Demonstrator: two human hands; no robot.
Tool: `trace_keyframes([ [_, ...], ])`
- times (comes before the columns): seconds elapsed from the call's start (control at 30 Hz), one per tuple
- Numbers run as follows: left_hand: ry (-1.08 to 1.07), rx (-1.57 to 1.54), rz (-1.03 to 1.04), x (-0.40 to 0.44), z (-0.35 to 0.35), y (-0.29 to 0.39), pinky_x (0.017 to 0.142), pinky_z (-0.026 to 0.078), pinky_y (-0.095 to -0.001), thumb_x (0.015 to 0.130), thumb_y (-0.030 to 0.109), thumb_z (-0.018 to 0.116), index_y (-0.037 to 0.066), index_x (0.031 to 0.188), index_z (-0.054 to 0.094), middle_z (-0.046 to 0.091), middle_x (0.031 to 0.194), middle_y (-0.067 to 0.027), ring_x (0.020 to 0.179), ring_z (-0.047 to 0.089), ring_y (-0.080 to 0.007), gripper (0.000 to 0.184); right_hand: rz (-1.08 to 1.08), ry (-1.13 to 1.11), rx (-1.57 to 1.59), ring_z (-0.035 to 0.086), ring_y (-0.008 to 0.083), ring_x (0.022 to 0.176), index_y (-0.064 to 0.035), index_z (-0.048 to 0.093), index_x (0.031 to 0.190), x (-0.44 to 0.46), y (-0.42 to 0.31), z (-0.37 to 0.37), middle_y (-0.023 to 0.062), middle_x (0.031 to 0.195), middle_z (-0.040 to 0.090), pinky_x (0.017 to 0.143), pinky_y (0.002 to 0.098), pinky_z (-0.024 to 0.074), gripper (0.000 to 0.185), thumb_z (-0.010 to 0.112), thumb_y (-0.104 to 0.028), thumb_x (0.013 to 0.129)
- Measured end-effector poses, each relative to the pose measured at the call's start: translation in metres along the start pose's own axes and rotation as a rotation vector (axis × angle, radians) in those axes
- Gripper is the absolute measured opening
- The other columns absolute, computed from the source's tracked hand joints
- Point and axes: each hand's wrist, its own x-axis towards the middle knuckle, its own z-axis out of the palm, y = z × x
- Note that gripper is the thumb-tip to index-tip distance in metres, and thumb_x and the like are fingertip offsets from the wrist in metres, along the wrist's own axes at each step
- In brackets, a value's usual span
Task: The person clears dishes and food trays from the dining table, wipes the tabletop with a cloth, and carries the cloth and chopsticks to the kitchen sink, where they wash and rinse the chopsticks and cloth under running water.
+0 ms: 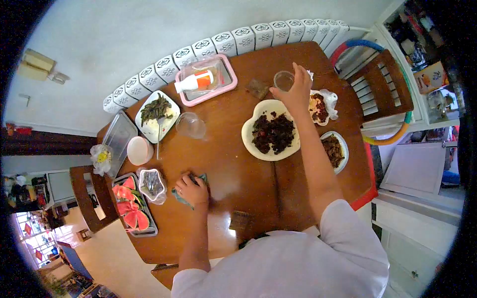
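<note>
My left hand (192, 190) is closed on a green cloth (182, 197), pressed against the wooden table (223, 174); folds of the cloth stick out around the fingers. At the far side, my right hand (297, 92) reaches out with thumb and fingers apart, beside a clear cup (283, 80). Whether the fingers touch the cup I cannot tell. Below that hand sits a cream dish (247, 134) of dark food. Left of the cup lies a small dark square coaster (257, 89). A dish of reddish food (318, 108) stands right of my right wrist.
A bowl of brown food (333, 151) stands by the right edge. Leftward are a plate of greens (156, 110), a clear round container (191, 125), a pink cup (140, 150), a watermelon tray (153, 229) and a lined star-shaped bowl (152, 183). Behind them sits a pink-rimmed container (226, 82).
</note>
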Motion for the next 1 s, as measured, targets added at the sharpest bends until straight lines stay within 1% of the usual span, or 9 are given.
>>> trace_keyframes([
  [0.13,-0.062,-0.067,-0.028,0.003,-0.009,0.003,0.079,0.036,-0.0453,0.073,0.024,0.052,0.007,0.097,0.05,0.047,0.099,-0.0139,0.094,0.043,-0.0341,0.029,0.04,-0.152,-0.033,0.033,0.031,0.121,-0.007,0.036,0.128,0.005,0.042,0.018,0.0165,0.127,0.038,0.098,0.0412,0.0303,0.091,0.079,-0.032,0.052],
  [0.2,-0.056,-0.076,-0.019,0.003,-0.01,0.003,0.079,0.036,-0.0452,0.073,0.024,0.052,0.007,0.097,0.05,0.047,0.099,-0.0138,0.094,0.043,-0.0342,0.029,0.162,-0.301,0.104,0.041,0.0296,0.116,-0.0059,0.036,0.128,0.007,0.051,0.025,0.0168,0.123,0.044,0.094,0.0404,0.0355,0.092,0.08,-0.033,0.051],
  [0.3,-0.071,-0.083,-0.036,0.003,-0.011,0.003,0.079,0.036,-0.0442,0.074,0.024,0.052,0.007,0.097,0.05,0.047,0.099,-0.0136,0.093,0.044,-0.0344,0.029,0.192,-0.318,0.145,0.051,0.0269,0.104,-0.0055,0.037,0.127,0.011,0.059,0.03,0.0154,0.113,0.052,0.089,0.0382,0.0412,0.09,0.08,-0.032,0.052],
  [0.6,-0.054,-0.096,-0.017,0.004,-0.011,0.001,0.078,0.036,-0.0438,0.075,0.024,0.052,0.007,0.095,0.051,0.047,0.1,-0.0137,0.092,0.044,-0.0334,0.026,0.244,-0.268,0.389,0.056,0.0172,0.087,-0.0042,0.044,0.119,0.026,0.082,0.032,0.0073,0.093,0.058,0.076,0.0298,0.046,0.08,0.081,-0.031,0.052],
  [0.73,-0.056,-0.076,-0.032,0.003,-0.008,0.0,0.078,0.036,-0.044,0.074,0.024,0.052,0.008,0.094,0.051,0.048,0.1,-0.0131,0.093,0.044,-0.0335,0.025,0.321,-0.3,0.593,0.055,0.0172,0.088,-0.0048,0.041,0.121,0.041,0.078,0.029,0.0079,0.096,0.056,0.077,0.0304,0.0467,0.083,0.082,-0.025,0.052],
  [0.8,-0.046,-0.086,-0.025,0.004,-0.008,0.0,0.078,0.036,-0.0441,0.074,0.024,0.052,0.008,0.093,0.051,0.048,0.099,-0.0129,0.093,0.044,-0.0335,0.025,0.404,-0.324,0.898,0.054,0.0211,0.093,-0.0051,0.037,0.124,0.046,0.061,0.018,0.0097,0.101,0.052,0.08,0.0343,0.0469,0.087,0.082,-0.019,0.051],
  [0.83,-0.043,-0.09,-0.02,0.004,-0.008,0.0,0.078,0.036,-0.0441,0.074,0.024,0.052,0.008,0.093,0.051,0.048,0.099,-0.0127,0.093,0.044,-0.0336,0.025,0.402,-0.324,0.897,0.054,0.0211,0.093,-0.0051,0.037,0.124,0.046,0.051,0.012,0.0097,0.101,0.052,0.08,0.0343,0.0469,0.087,0.082,-0.019,0.051],
  [0.93,-0.048,-0.105,-0.026,0.006,-0.012,0.002,0.078,0.036,-0.0442,0.074,0.023,0.052,0.008,0.092,0.051,0.048,0.099,-0.0126,0.093,0.045,-0.0337,0.024,0.395,-0.347,0.976,0.05,0.0216,0.104,-0.005,0.036,0.127,0.046,0.025,0.005,0.01,0.111,0.05,0.089,0.0332,0.0394,0.083,0.079,-0.014,0.056],
  [1.0,-0.059,-0.114,-0.034,0.006,-0.013,0.002,0.077,0.036,-0.0443,0.074,0.023,0.052,0.008,0.092,0.051,0.048,0.098,-0.0126,0.093,0.045,-0.0338,0.024,0.152,-0.292,0.883,0.049,0.0221,0.107,-0.0063,0.034,0.129,0.044,0.013,0.008,0.01,0.11,0.051,0.092,0.0345,0.0384,0.086,0.078,-0.012,0.055],
])
